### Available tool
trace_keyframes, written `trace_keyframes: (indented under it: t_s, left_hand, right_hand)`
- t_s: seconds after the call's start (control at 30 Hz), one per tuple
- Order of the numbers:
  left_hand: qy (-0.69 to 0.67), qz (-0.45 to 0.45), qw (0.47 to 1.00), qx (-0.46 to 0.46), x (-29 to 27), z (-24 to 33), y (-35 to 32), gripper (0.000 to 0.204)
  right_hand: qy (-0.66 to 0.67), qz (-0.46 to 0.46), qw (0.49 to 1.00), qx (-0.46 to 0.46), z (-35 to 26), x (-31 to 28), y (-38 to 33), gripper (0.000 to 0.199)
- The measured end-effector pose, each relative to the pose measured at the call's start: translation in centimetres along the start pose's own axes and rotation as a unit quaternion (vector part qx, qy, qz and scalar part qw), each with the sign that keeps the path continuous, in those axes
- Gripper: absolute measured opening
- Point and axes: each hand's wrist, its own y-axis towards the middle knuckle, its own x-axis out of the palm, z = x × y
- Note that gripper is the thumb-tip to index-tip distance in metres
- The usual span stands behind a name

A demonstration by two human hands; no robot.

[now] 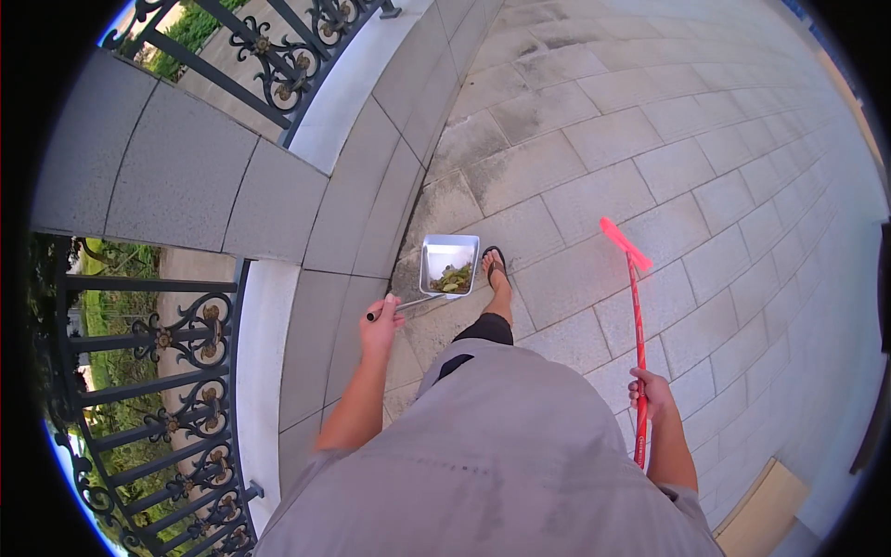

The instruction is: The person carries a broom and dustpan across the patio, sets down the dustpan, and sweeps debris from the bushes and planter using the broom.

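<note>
My left hand (pixel 381 323) grips the thin handle of a metal dustpan (pixel 448 263), held out over the stone paving; green leaves and debris lie in its tray. My right hand (pixel 652 395) is closed around the red stick of a broom (pixel 637 325), whose pink head (pixel 625 243) points away from me, just above the slabs. One foot in a dark flip-flop (pixel 495 269) steps forward right beside the dustpan.
A grey stone wall pillar (pixel 176 167) with black ornate iron railings (pixel 158 371) runs along my left. A raised stone kerb (pixel 371 186) borders the paved ground (pixel 650 139). A tan board (pixel 766 506) lies at lower right.
</note>
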Motion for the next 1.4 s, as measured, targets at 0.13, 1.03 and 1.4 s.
trace_keyframes:
  t_s: [0.13, 1.03, 1.4]
  left_hand:
    - [0.001, -0.016, 1.000, 0.010, 6.1, 5.0, 8.2, 0.034]
    - [0.059, -0.067, 0.996, -0.018, 41.7, 42.1, 53.6, 0.038]
    - [0.074, -0.078, 0.993, -0.044, 47.2, 47.0, 65.4, 0.039]
  right_hand:
    - [-0.085, 0.023, 0.995, -0.052, -9.0, 4.7, 3.6, 0.013]
    - [-0.465, 0.062, 0.825, -0.314, -74.8, 33.1, 21.8, 0.049]
    - [-0.484, 0.003, 0.846, -0.222, -88.8, 51.4, 25.8, 0.052]
